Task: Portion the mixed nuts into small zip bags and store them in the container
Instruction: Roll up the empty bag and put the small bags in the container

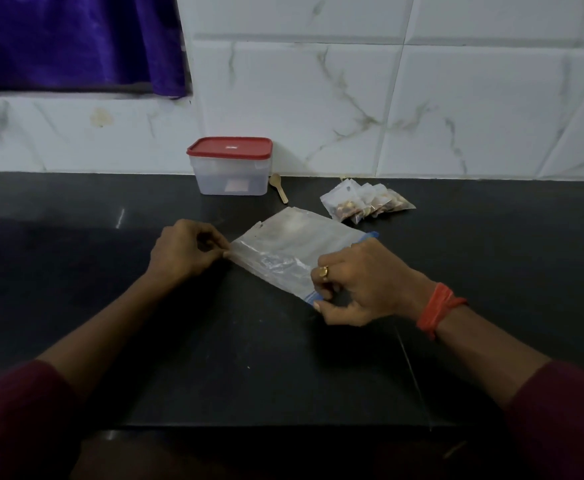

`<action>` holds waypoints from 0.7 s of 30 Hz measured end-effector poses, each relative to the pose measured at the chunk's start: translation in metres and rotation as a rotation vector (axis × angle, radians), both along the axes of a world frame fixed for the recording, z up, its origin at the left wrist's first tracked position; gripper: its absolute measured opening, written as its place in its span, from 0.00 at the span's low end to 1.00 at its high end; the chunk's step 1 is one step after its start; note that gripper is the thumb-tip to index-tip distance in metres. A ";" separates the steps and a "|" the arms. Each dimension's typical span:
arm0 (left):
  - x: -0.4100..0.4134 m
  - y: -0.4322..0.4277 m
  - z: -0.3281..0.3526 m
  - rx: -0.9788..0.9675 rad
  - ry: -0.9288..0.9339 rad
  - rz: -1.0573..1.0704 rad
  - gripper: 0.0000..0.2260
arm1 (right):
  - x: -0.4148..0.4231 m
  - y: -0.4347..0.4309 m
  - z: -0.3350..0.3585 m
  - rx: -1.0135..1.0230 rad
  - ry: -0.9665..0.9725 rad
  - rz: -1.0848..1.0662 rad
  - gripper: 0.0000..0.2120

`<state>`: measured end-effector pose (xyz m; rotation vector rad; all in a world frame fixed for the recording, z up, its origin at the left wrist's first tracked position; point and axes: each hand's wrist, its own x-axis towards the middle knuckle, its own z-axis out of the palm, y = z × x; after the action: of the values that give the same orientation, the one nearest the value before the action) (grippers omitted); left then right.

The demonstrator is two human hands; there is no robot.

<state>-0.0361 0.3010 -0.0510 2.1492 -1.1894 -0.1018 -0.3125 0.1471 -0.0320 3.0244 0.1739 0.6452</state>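
Note:
A large clear zip bag (294,244) with a blue zip strip lies flat on the dark counter and looks nearly empty. My left hand (183,249) pinches its left corner. My right hand (359,285) pinches the blue zip end at its near right corner. Behind, to the right, lies a small pile of little zip bags with nuts (365,202). A clear plastic container (230,168) with a red lid shut on it stands against the wall. A small wooden spoon (278,187) lies just to the right of it.
The black counter (231,358) runs to a front edge near the bottom of the view. A white marble-pattern tiled wall (422,98) backs it. Purple cloth (69,39) hangs at the upper left, above the counter.

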 end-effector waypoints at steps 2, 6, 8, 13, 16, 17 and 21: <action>0.008 -0.007 -0.002 -0.013 -0.063 0.044 0.08 | 0.009 -0.009 0.001 0.018 -0.094 -0.075 0.09; 0.017 -0.014 -0.002 -0.075 -0.197 0.145 0.14 | 0.014 -0.042 -0.002 0.048 -0.063 -0.326 0.11; -0.003 -0.011 0.004 -0.163 -0.245 0.042 0.13 | 0.009 -0.051 -0.009 0.078 0.030 -0.398 0.10; -0.070 0.009 0.017 0.114 -0.266 -0.557 0.17 | 0.002 -0.047 -0.021 0.105 0.084 -0.438 0.15; -0.066 0.006 0.011 0.184 -0.402 -0.537 0.16 | 0.000 -0.041 -0.021 0.075 0.031 -0.409 0.14; -0.059 0.006 0.009 0.171 -0.399 -0.523 0.13 | -0.001 -0.039 -0.022 0.086 0.034 -0.382 0.14; -0.039 0.010 0.003 0.122 -0.505 -0.549 0.14 | -0.007 -0.040 -0.021 0.230 0.114 -0.252 0.21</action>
<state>-0.0751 0.3105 -0.0480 1.9451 -2.0951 0.1440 -0.3194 0.1069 -0.0529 3.2232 -0.2951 0.5035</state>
